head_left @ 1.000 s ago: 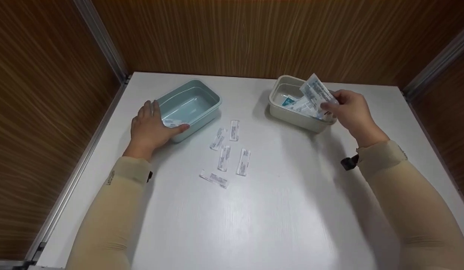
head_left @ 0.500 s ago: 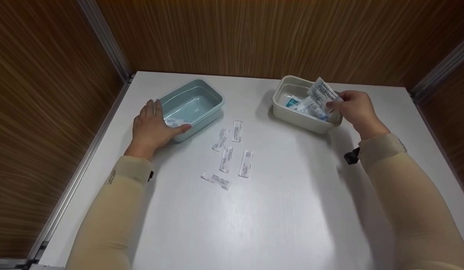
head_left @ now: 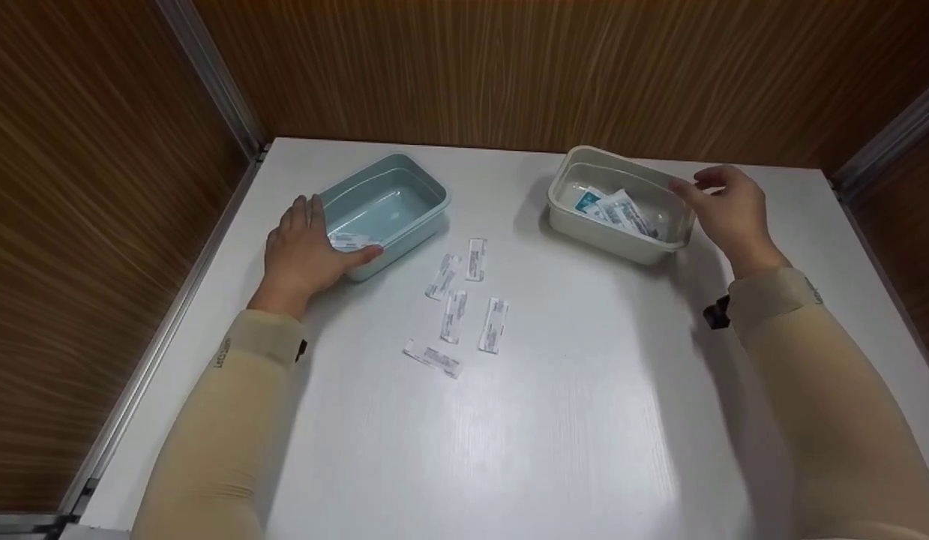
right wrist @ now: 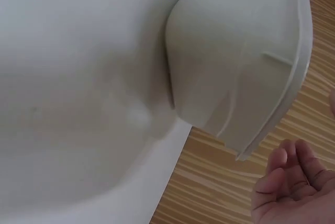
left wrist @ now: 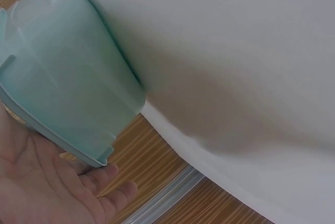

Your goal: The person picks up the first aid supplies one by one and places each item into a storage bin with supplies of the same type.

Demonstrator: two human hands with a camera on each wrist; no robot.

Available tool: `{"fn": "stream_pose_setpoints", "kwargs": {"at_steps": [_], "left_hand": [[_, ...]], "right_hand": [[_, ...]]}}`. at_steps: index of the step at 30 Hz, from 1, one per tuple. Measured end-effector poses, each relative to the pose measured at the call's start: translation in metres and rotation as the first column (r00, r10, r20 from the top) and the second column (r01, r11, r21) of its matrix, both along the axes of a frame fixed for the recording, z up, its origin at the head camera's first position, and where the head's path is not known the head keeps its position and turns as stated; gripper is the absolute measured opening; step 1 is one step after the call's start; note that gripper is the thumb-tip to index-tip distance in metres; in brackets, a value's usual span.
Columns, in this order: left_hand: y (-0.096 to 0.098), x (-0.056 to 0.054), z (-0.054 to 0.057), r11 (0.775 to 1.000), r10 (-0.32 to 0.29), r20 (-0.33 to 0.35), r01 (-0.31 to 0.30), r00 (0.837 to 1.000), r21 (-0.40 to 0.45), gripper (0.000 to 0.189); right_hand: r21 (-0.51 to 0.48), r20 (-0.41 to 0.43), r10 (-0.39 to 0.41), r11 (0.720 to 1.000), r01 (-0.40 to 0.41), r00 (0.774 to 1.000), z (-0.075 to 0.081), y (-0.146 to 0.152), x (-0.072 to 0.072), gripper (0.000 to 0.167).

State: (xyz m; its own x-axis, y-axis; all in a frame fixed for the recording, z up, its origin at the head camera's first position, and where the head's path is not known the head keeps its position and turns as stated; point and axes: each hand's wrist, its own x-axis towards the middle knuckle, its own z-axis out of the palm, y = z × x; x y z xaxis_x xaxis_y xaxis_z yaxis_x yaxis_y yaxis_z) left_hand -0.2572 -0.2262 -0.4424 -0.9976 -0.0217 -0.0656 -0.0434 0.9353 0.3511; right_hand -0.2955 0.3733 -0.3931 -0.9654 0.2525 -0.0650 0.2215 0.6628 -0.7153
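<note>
My left hand (head_left: 299,251) rests on the left end of the pale blue plastic bin (head_left: 408,241), its fingers extended along the far-left rim and the thumb over the near rim. Part of a white printed packet (head_left: 350,241) shows inside, beside that hand. At the right end of the cream bin (head_left: 603,238), my right hand (head_left: 732,214) hovers with nothing in its loosely bent fingers. Printed packets (head_left: 621,213) and a teal one (head_left: 586,201) lie inside the cream bin. The left wrist view shows the left palm (left wrist: 42,182) against the blue rim.
Several narrow white printed packets, such as one slim packet (head_left: 493,325) and another (head_left: 433,358), lie scattered on the white table (head_left: 464,450) between the bins. A wood-grain panel (head_left: 494,75) stands behind the table, with others at the sides.
My right hand has let go of a printed packet, which now lies in the cream bin, and has drawn slightly right. My left hand has stayed on the blue bin.
</note>
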Motion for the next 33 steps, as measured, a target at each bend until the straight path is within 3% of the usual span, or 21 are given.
{"fn": "stream_pose_setpoints", "kwargs": {"at_steps": [8, 20, 33], "left_hand": [[-0.001, -0.002, 0.002, 1.000, -0.008, 0.010, 0.008, 1.000, -0.001, 0.152], [-0.007, -0.008, -0.001, 0.999, 0.001, -0.038, 0.001, 0.999, 0.043, 0.150], [-0.016, -0.013, -0.004, 0.998, 0.013, -0.045, -0.011, 0.999, 0.054, 0.151]], "right_hand": [[0.069, -0.013, 0.115, 0.991, -0.114, 0.993, -0.010, 0.000, -0.002, 0.106], [0.208, 0.174, 0.248, 0.937, -0.282, 0.953, -0.021, 0.001, -0.004, 0.134], [0.234, 0.236, 0.307, 0.903, -0.361, 0.922, -0.030, 0.001, -0.007, 0.139]]}}
